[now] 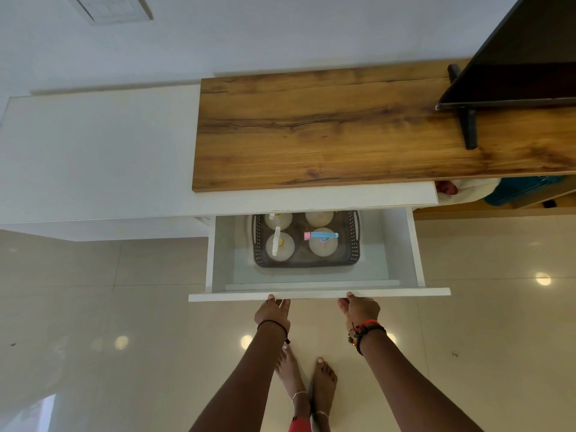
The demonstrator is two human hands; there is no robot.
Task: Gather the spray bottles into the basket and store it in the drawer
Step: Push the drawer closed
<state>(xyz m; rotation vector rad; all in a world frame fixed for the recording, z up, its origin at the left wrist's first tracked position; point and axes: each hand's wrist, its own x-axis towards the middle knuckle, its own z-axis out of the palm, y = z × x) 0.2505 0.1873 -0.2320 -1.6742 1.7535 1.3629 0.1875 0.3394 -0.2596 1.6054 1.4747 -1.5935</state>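
A white drawer point(318, 294) stands pulled out from the cabinet. Inside it sits a dark grey perforated basket point(354, 244) holding several round spray bottles. One has a white nozzle point(276, 241), another a blue and pink nozzle point(321, 235); the two at the back are partly hidden under the cabinet top. My left hand point(273, 311) and my right hand point(361, 308) both rest against the drawer's front panel, thumbs on its top edge, fingers curled under it.
A wooden countertop point(343, 129) lies above the drawer, with a white surface point(99, 157) to its left. A black television point(514, 63) on a stand occupies the right. My bare feet point(311, 385) stand on glossy floor tiles below the drawer.
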